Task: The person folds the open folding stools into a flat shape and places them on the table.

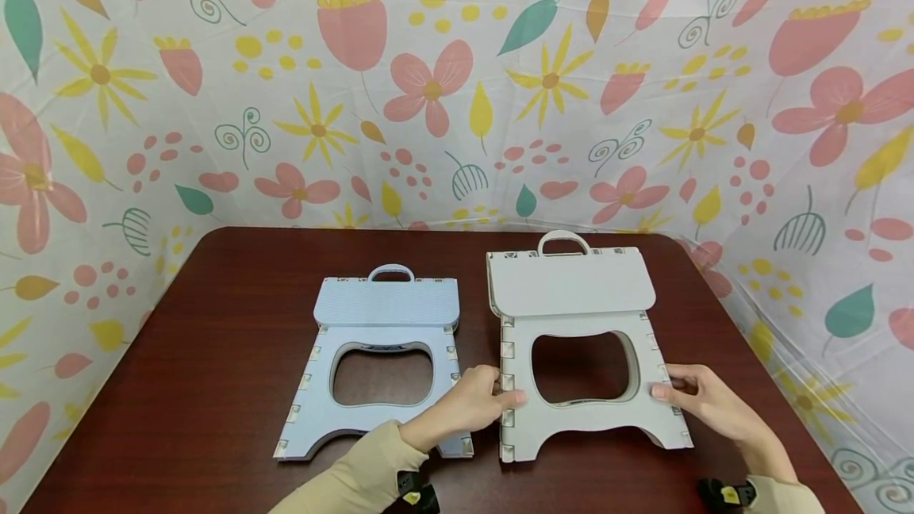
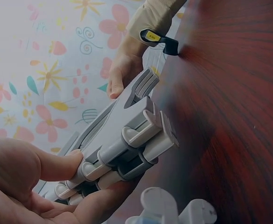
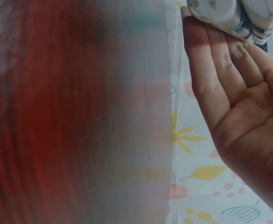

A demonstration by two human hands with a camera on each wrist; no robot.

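Observation:
A white folding step stool (image 1: pixel 571 284), folded flat with its carry handle at the far end, is held between both hands. The left hand (image 1: pixel 467 401) grips its left leg edge, thumb on the upper face and fingers beneath. On the opposite edge, the right hand (image 1: pixel 710 407) pinches the leg panel with the thumb on top. Hinged leg ends of the white stool (image 2: pixel 127 135) show close up in the left wrist view. Whether it touches the table is unclear. A smaller pale blue folding step stool (image 1: pixel 385 304) lies folded to its left, partly covered by the left forearm.
Both stools are over a dark reddish-brown wooden table (image 1: pixel 214 355). A floral-patterned cloth (image 1: pixel 443 165) hangs behind the table and along its sides. Dark wrist devices (image 1: pixel 417 490) sit at both sleeve cuffs.

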